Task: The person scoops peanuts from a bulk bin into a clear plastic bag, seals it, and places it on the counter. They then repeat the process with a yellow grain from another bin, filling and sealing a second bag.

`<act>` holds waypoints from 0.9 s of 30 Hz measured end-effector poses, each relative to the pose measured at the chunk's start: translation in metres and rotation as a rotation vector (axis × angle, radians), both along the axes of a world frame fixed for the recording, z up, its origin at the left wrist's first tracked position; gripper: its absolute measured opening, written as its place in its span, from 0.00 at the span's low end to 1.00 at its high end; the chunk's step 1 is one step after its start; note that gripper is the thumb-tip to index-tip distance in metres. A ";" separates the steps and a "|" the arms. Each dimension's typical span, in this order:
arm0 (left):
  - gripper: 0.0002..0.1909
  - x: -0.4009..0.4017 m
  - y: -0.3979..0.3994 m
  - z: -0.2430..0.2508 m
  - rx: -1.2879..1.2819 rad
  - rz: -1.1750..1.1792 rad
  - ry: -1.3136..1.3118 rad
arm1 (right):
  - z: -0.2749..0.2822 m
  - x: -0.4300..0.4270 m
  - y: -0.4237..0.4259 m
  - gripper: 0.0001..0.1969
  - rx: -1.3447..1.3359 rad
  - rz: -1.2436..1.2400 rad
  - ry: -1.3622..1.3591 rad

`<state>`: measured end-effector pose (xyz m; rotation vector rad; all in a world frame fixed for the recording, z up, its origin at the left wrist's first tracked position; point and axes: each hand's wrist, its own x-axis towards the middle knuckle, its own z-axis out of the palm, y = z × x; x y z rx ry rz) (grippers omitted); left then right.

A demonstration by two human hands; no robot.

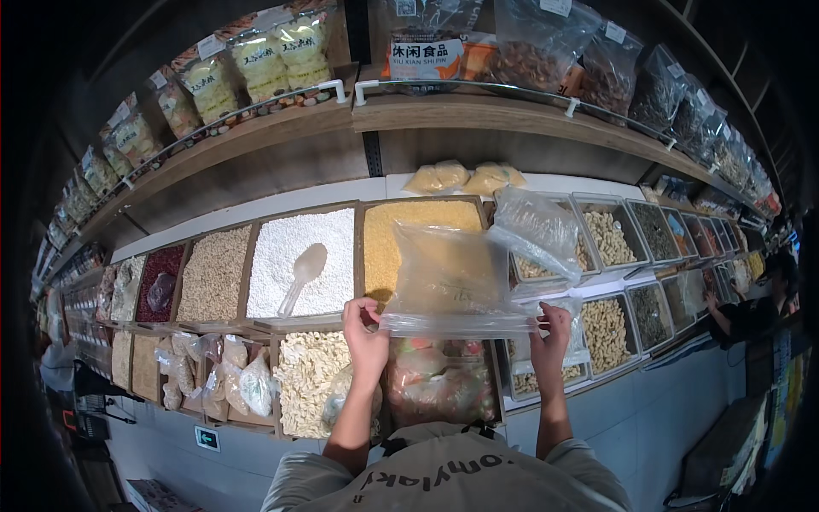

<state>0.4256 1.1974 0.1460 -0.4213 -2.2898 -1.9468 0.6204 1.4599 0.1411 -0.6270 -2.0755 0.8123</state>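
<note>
A clear plastic zip bag (451, 275) is stretched flat between my two hands, its zip edge towards me. My left hand (368, 339) pinches the left corner of that edge. The right corner is held between the fingers of my right hand (551, 333). No contents show in the bag. It lies over the near part of a bin of yellow grain (416, 217). Left of that, a clear plastic scoop (304, 275) rests on white grains (269, 246). Under the bag's near edge sits a bin of packaged goods (441, 384).
More bins hold beans (214, 275), dried noodles (307, 384) and peanuts (604, 329). Loose plastic bags (537, 224) lie over bins on the right. A wooden shelf (499, 115) with bagged goods crosses above. Another person (761, 307) stands at the far right, and a person (57, 365) at the far left.
</note>
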 end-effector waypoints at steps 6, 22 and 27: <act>0.13 0.007 -0.004 -0.020 0.186 -0.024 -0.159 | -0.005 -0.002 -0.001 0.11 -0.110 -0.037 0.023; 0.05 0.025 0.005 -0.011 0.525 -0.025 -0.342 | -0.038 -0.008 -0.013 0.06 -1.128 0.139 0.643; 0.08 0.024 0.008 -0.019 0.996 -0.151 -0.718 | -0.036 -0.015 -0.018 0.08 -1.554 0.222 0.692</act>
